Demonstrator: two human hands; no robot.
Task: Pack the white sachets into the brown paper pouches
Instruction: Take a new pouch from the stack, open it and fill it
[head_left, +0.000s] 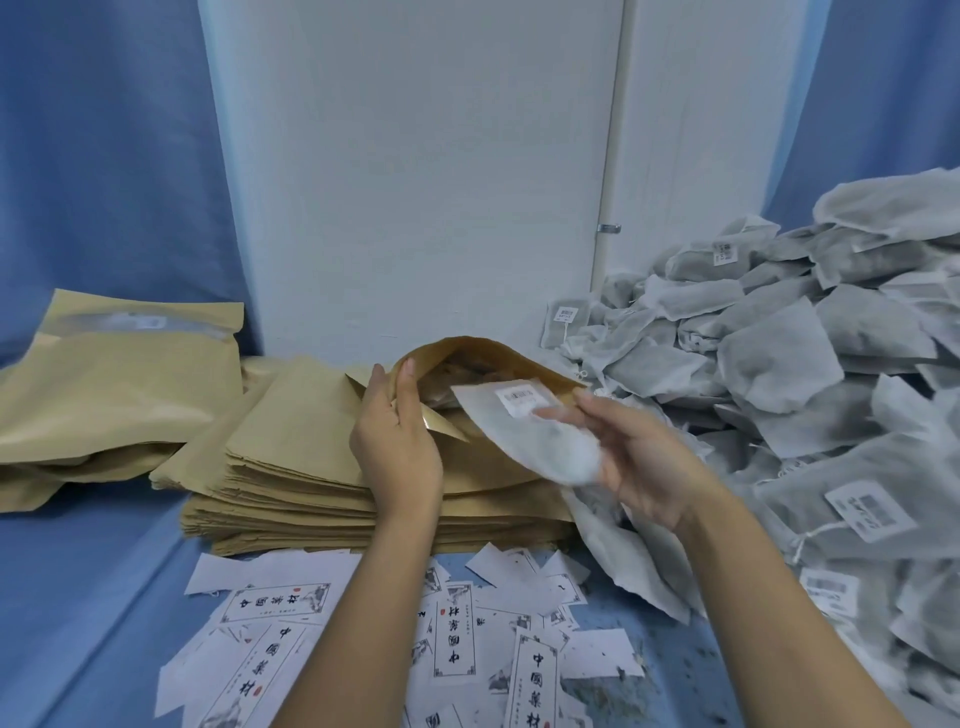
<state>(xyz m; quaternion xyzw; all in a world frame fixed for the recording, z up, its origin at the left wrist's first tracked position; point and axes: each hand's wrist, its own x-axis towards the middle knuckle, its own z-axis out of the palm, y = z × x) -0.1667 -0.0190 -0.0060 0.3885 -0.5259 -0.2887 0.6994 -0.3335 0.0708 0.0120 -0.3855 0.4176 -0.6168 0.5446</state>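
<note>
— Well, what is the left hand (397, 447) doing in the head view?
— It is pinching the near lip of the open brown pouch (470, 345), thumb on one side and fingers on the other. It is holding the mouth spread wide above the stack of flat brown pouches (311, 467).
— And the right hand (641, 457)?
— It is grasping a white sachet (530, 431), blurred, between thumb and fingers. The sachet's labelled end is lying right at the pouch's mouth.
— Where are the others lying?
— A heap of sachets (779, 364) is sprawling to the right, touching the stack. Bulging brown pouches (119, 389) are lying to the left, and printed paper labels (457, 644) are littering the blue cloth (93, 597) beneath the forearms.
</note>
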